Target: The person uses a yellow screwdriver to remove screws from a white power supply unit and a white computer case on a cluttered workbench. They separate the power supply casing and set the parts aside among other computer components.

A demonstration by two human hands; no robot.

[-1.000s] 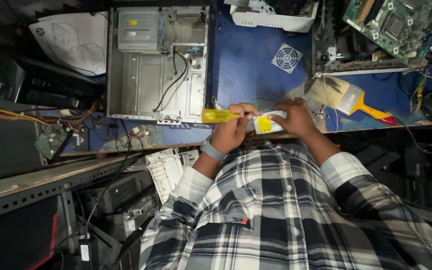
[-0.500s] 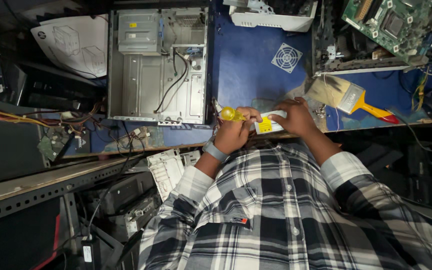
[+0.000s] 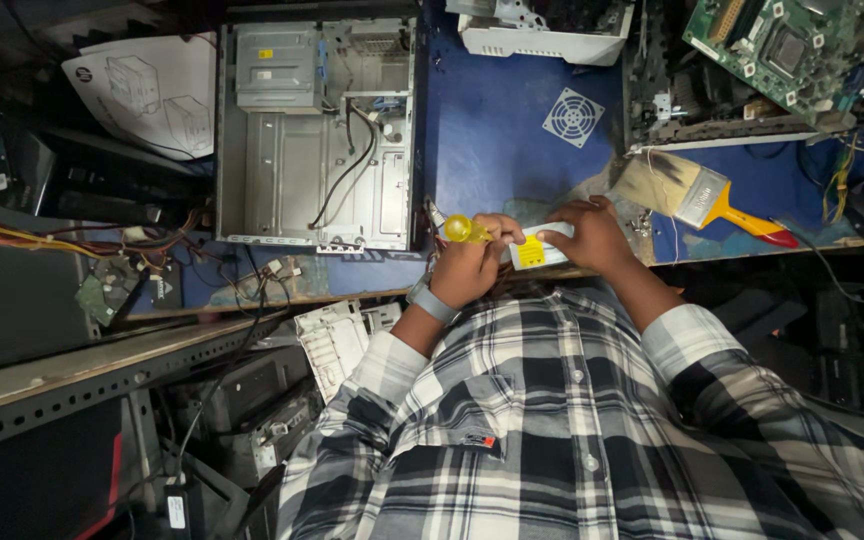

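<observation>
Left hand [image 3: 467, 265]: fingers curled tight around the yellow handle of a screwdriver [image 3: 462, 230]. The handle end protrudes from the top of the fist, and the metal shaft extends up and to the left, away from the grip. A grey wristband [image 3: 430, 300] sits just behind the hand. The forearm, in a plaid sleeve, runs from the body up to the wrist.

Right hand [image 3: 590, 235]: palm down, fingers spread forward and pressed over a small grey component with a yellow label [image 3: 534, 250]. The component lies at the front edge of the blue workbench [image 3: 497, 150], between the two hands and touching both. How firmly the right hand grips it cannot be determined; the fingers cover its far end.

Surroundings relative to the grip:
- Left of the screwdriver tip and beyond it: an open desktop computer case [image 3: 317, 135], side panel off, with loose internal cables.
- Just right of the right hand: a paintbrush [image 3: 697, 195] with an orange-red handle, flat on the bench.
- Beyond both hands: a fan grille [image 3: 573, 117] on the blue surface.
- Far upper right: a green motherboard [image 3: 777, 50].
</observation>
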